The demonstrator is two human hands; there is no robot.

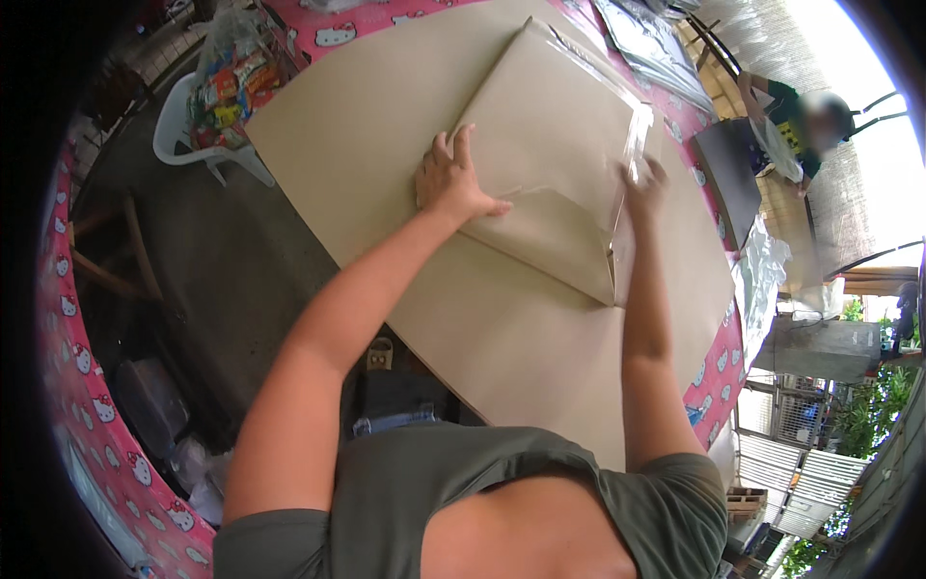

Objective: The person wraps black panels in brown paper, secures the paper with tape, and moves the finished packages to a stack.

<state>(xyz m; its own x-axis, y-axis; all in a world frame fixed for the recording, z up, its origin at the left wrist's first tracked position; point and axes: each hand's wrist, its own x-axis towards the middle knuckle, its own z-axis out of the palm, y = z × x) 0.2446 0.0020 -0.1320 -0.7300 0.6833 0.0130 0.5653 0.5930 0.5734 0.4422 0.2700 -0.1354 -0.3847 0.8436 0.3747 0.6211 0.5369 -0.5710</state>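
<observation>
Left hand (451,181) presses flat, fingers spread, on a folded brown paper parcel (555,145) at upper centre; right hand (644,183) pinches clear tape (635,135) at the parcel's right edge, over a large brown sheet (502,328).

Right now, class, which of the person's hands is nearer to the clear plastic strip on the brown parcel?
Right. The right hand touches the clear plastic strip at its lower end; the left hand presses the brown parcel at its opposite side.

flat tan package (550,145) | table centre || colourful snack bags (227,82) | white chair, left
</observation>
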